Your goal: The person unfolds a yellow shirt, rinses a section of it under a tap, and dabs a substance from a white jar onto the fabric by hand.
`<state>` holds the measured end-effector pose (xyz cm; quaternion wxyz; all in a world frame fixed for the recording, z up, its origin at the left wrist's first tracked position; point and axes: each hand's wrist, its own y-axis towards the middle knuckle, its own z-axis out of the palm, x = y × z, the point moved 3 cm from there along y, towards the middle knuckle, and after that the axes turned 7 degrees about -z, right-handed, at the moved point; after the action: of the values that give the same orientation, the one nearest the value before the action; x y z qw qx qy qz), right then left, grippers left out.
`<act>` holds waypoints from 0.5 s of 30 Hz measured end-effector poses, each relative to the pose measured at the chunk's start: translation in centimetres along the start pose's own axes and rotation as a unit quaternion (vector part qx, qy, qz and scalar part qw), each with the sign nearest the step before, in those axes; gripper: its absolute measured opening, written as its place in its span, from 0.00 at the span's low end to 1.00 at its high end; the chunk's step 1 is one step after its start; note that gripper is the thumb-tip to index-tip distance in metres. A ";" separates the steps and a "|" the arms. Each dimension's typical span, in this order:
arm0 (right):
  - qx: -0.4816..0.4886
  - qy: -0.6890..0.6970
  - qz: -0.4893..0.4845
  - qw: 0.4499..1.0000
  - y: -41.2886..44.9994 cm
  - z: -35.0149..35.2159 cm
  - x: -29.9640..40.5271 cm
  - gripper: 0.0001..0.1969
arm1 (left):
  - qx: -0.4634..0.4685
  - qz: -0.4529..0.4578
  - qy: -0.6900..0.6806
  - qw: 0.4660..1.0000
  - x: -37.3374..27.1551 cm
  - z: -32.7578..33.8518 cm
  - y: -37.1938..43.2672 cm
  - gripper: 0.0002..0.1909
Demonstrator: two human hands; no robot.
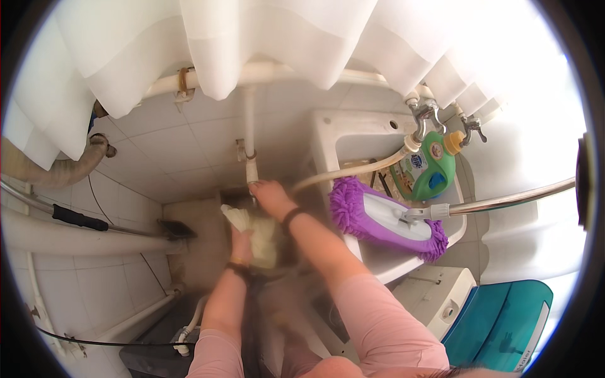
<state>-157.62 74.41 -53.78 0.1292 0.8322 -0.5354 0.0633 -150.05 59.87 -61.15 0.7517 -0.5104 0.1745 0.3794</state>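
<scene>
My left hand [242, 243] grips the gathered neck of a pale yellow cloth or bag [263, 241]; the picture does not settle which. The yellow thing hangs over a dark, hazy basin or bucket [286, 250] low by the wall. My right hand [272, 197] is closed around a small metal tap part at the lower end of a white vertical pipe [249, 123]. My fingers mostly hide that tap. It is just above the yellow thing, and the two hands are a short way apart.
Right of me, a white sink [326, 156] holds a green detergent bottle [427, 165] and a purple mop head [378, 217]. A hose [364, 170] runs from the metal taps [425, 113]. A teal-lidded washing machine [496, 321] stands lower right. White curtains [279, 38] hang overhead; pipes line the left wall.
</scene>
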 end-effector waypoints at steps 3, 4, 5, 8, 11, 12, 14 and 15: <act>0.022 0.010 0.020 1.000 -0.1 -0.1 0.5 0.09 | -0.030 0.058 0.019 0.998 1.7 -1.7 2.3 0.30; 0.028 0.022 0.031 0.999 -0.2 -0.1 0.6 0.09 | -0.028 0.058 0.017 0.998 2.1 -1.9 2.7 0.30; 0.029 0.020 0.031 0.999 -0.4 -0.1 0.7 0.09 | -0.027 0.064 0.014 0.997 2.5 -2.2 3.0 0.35; -0.043 0.056 0.028 0.997 -1.4 -0.1 0.7 0.12 | -0.034 0.067 0.031 0.997 1.8 -1.3 2.4 0.39; -0.087 0.019 0.036 0.995 -2.0 -0.3 0.6 0.13 | -0.048 0.051 0.041 0.997 0.1 0.3 1.0 0.39; -0.047 0.028 0.080 0.995 -1.7 -0.8 0.9 0.13 | -0.059 0.042 0.028 0.997 0.0 0.6 0.9 0.38; -0.006 0.035 0.124 0.992 -1.5 -1.1 1.2 0.14 | -0.067 0.058 0.031 0.996 0.4 0.5 1.2 0.38; -0.006 0.064 0.152 0.986 -1.7 -1.1 1.3 0.13 | -0.075 0.074 0.037 0.994 0.6 0.4 1.5 0.38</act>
<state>-155.55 74.25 -52.66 0.1571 0.7348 -0.6465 0.1318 -150.84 60.75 -62.27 0.6739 -0.5648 0.2103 0.4274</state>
